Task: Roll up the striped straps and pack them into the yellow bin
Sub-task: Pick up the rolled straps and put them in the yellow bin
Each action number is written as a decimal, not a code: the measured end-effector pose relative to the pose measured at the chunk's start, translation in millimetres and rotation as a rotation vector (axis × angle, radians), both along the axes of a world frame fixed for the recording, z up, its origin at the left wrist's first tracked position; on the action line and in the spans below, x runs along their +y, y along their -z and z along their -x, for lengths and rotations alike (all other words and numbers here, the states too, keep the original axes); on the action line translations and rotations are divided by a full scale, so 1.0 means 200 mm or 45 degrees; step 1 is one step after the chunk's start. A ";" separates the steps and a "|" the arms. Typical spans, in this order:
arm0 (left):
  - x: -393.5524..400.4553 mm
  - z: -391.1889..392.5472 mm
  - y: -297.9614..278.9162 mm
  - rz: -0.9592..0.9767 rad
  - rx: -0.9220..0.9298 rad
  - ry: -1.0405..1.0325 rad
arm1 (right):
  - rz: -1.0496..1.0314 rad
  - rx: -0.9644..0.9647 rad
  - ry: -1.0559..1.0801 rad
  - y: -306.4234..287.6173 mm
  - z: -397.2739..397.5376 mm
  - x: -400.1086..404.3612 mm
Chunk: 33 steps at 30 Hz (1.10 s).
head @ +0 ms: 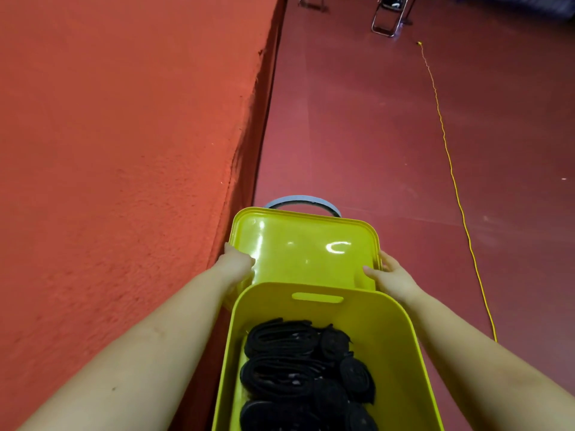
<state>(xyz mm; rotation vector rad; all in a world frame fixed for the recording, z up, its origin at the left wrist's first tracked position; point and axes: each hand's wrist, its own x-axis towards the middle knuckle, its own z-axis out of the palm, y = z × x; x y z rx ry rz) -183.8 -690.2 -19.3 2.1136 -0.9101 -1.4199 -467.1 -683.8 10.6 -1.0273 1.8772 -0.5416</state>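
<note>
The yellow bin stands open at the bottom centre, with a slot handle in its far wall. Several rolled-up black straps lie packed on its floor. Just beyond the bin a glossy yellow lid is held level by both hands. My left hand grips the lid's left edge, thumb on top. My right hand grips the right edge, fingers curled round the rim.
A thick red mat fills the left side, its edge running down to the bin. A grey round rim peeks out behind the lid. A yellow cord trails across the dark red floor on the right. A folding chair stands far back.
</note>
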 end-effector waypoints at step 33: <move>1.35 -0.74 -1.44 0.354 0.365 -0.676 | 0.432 0.712 -1.524 -1.47 -0.86 1.01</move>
